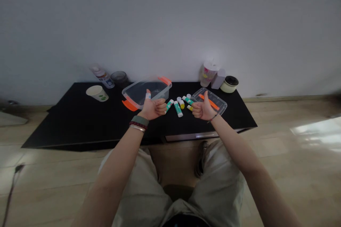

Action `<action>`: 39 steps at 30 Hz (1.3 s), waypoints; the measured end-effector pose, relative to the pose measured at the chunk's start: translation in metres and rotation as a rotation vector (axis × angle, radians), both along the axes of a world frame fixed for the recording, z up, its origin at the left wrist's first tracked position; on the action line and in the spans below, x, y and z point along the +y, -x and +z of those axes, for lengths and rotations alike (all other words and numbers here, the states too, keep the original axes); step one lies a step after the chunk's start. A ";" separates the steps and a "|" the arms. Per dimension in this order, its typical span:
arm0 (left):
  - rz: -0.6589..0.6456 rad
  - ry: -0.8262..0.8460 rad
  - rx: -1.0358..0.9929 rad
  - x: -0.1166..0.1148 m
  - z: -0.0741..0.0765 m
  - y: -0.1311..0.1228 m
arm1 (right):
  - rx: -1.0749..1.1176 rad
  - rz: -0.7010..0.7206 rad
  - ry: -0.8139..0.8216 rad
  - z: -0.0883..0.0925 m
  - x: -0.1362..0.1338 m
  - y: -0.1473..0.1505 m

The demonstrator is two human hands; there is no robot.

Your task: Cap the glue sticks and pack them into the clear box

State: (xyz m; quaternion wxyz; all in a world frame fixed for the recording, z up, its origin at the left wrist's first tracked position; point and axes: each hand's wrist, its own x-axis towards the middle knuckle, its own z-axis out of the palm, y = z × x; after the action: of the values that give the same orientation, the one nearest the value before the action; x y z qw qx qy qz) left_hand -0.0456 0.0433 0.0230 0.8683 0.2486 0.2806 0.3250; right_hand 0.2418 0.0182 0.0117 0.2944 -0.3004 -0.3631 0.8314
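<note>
Pale wall (170,25) and wood-look flooring (282,156) surround a low black table (80,124), which is seen from above across the person's beige shorts (221,173). Toward 10 o'clock on the table, a paper cup with green dots (97,93) is laid on its side. Beyond it, a plastic bottle (102,77) and a dark jar (119,78) are placed by the wall. Toward 1 o'clock, a lidded plastic cup with a straw (208,72), a pale box (218,79) and a cream pot with a black lid (229,84) are grouped.

A clear plastic tub with orange latches (138,94) is set at 11 o'clock from the table's centre, and a clear lid with an orange strip (210,101) at 1 o'clock. Between them, glue sticks with green labels (178,109) are fanned out, their long axes running roughly from 12 to 6 o'clock; no writing can be read on them. Small yellow caps (182,105) are scattered among them.

Both hands are closed into fists with thumbs raised, and nothing can be seen held. The left hand (153,108) is held before the tub's near edge, and the right hand (204,110) overlaps the lid; the right hand is nearest the yellow caps, and the sticks lie just between both hands.
</note>
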 end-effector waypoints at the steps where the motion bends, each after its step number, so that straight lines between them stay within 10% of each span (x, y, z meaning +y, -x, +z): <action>1: 0.000 -0.011 0.016 0.000 0.000 0.000 | -0.019 -0.010 -0.017 0.000 0.001 0.001; 9: 0.180 -0.337 0.648 -0.006 -0.032 -0.007 | -0.964 -0.424 -0.551 -0.015 0.016 0.000; 16: 0.021 -0.447 0.799 -0.014 -0.066 -0.019 | -1.832 0.014 -0.789 -0.037 0.004 0.006; 22: 0.007 -0.487 0.809 -0.014 -0.079 -0.029 | -1.841 0.122 -0.741 -0.039 0.009 0.003; 28: 0.051 -0.495 0.722 -0.021 -0.085 -0.043 | -1.167 -0.225 -0.895 -0.029 0.006 0.011; 33: 0.094 -0.559 0.593 -0.025 -0.078 -0.053 | -0.811 -0.051 -0.998 -0.029 0.002 0.043; 39: 0.214 -0.554 0.590 -0.022 -0.072 -0.048 | -1.199 -0.132 -1.116 -0.039 0.026 0.037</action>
State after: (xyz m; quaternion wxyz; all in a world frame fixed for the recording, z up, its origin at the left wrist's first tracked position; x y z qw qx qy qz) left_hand 0.0027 0.0217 -0.0491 0.6123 0.5246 0.4434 0.3916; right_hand 0.2044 0.0438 -0.0269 0.2048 -0.5238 -0.8003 0.2080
